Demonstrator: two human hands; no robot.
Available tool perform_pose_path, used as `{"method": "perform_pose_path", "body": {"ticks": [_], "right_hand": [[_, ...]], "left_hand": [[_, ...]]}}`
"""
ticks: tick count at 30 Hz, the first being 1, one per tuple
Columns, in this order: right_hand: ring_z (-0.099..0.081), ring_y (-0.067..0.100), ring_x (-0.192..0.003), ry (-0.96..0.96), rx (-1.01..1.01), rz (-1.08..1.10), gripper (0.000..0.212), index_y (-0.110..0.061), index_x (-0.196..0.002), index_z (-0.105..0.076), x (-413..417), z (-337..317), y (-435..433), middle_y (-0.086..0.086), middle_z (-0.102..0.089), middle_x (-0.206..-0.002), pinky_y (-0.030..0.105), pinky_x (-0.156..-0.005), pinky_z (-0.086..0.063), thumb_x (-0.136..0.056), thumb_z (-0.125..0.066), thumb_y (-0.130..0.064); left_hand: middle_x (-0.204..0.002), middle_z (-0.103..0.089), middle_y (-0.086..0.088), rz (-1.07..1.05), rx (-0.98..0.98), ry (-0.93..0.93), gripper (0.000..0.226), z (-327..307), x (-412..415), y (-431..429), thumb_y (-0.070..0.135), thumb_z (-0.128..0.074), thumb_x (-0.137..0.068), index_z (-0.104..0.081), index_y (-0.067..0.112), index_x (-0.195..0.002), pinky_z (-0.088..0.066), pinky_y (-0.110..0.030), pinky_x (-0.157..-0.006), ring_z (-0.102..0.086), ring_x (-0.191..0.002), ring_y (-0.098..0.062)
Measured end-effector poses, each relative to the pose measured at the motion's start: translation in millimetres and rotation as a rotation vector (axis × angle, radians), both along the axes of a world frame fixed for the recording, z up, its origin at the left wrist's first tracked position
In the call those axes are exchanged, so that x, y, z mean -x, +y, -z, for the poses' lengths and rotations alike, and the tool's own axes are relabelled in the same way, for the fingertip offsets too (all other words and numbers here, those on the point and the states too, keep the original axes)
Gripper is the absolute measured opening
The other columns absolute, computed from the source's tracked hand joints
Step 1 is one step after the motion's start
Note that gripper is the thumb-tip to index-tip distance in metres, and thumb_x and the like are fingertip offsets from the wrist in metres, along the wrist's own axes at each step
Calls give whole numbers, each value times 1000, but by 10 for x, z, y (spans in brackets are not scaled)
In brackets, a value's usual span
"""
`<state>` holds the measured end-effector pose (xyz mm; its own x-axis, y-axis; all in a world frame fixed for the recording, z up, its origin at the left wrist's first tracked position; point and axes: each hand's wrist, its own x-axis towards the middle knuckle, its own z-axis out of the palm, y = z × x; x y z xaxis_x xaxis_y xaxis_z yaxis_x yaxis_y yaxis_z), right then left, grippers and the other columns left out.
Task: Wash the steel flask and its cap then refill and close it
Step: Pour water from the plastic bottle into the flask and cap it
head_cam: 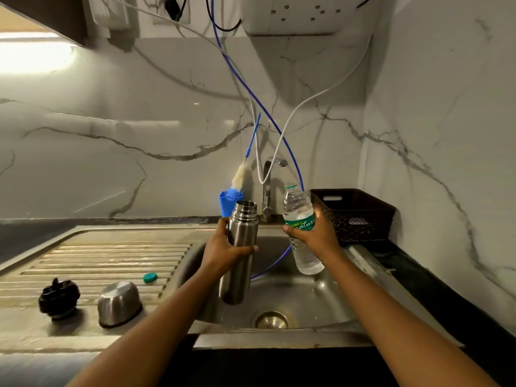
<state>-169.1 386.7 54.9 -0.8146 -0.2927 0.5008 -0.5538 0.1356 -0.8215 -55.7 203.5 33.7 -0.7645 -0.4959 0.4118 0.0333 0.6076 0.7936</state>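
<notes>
My left hand (223,251) grips the open steel flask (240,236) upright over the sink basin (315,297). To its right, my right hand (318,233) holds a clear plastic water bottle (300,216) with a green label, uncapped, roughly upright and about level with the flask's mouth. On the draining board at the left lie the black stopper (59,298), the steel cup cap (119,303) turned upside down, and the small green bottle cap (150,277).
A tap (268,188) stands behind the sink, with a blue holder (227,203) and bottle brush (241,175) beside it. A dark basket (354,213) sits at the back right. Blue and white tubes hang down into the basin. Marble walls close in behind and at right.
</notes>
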Motion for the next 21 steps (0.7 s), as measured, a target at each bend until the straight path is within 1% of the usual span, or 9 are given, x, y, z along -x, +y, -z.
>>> {"method": "perform_pose_path", "body": {"ticks": [2, 4, 5, 8, 11, 14, 16, 21], "right_hand": [[-60, 19, -96, 57, -102, 19, 70, -14, -120, -49, -3, 2, 12, 3, -63, -107, 28, -80, -47, -63, -85, -30], [-61, 19, -94, 123, -175, 36, 69, -15, -118, -50, -18, 5, 17, 3, -65, -105, 27, -77, -47, -61, -86, -31], [-62, 19, -93, 153, -206, 41, 68, -16, -117, -50, -28, 11, 15, 3, -66, -104, 28, -77, -49, -61, -86, -32], [-63, 19, -93, 230, -299, 52, 68, -19, -119, -49, -73, 17, -4, 2, -66, -105, 34, -81, -52, -62, -83, -34], [-62, 20, -96, 324, -411, 85, 70, -23, -124, -46, -112, -6, -56, -1, -65, -108, 34, -80, -52, -64, -80, -38], [-60, 21, -101, 417, -544, 133, 74, -25, -129, -42, -118, -46, -102, -1, -62, -115, 32, -78, -50, -65, -78, -39], [-59, 21, -104, 446, -598, 138, 77, -27, -132, -40, -99, -73, -114, 0, -60, -118, 32, -78, -49, -66, -78, -37], [-60, 19, -98, 486, -665, 150, 75, -30, -129, -40, -36, -114, -102, -1, -61, -113, 29, -72, -49, -64, -77, -39]], "left_hand": [[-116, -60, -1, -9, 18, -38, 88, 58, 14, -33, 29, -86, -63, -34, 27, -134, -51, -40, -89, -59, -101, -18], [-120, -60, -3, -16, 8, -64, 91, 92, 15, -71, 29, -86, -62, -33, 27, -136, -50, -47, -94, -59, -106, -22], [-120, -60, -3, -17, 4, -74, 90, 103, 14, -87, 28, -86, -62, -34, 27, -136, -50, -48, -94, -59, -107, -22], [-117, -60, -2, 17, 13, -93, 86, 132, 19, -93, 24, -86, -63, -35, 27, -133, -50, -40, -92, -57, -101, -17], [-116, -59, -2, 22, 27, -93, 87, 148, 23, -78, 22, -86, -63, -35, 25, -134, -47, -33, -87, -54, -97, -13], [-117, -60, -3, 12, 3, -77, 88, 140, 25, -86, 22, -86, -64, -35, 24, -136, -47, -32, -87, -54, -96, -13], [-119, -60, -4, 15, 2, -83, 89, 148, 34, -96, 22, -85, -64, -34, 23, -137, -47, -31, -87, -54, -96, -13], [-122, -58, -6, 5, 16, -103, 95, 175, 59, -91, 23, -84, -65, -29, 22, -143, -47, -34, -90, -54, -100, -14]]}}
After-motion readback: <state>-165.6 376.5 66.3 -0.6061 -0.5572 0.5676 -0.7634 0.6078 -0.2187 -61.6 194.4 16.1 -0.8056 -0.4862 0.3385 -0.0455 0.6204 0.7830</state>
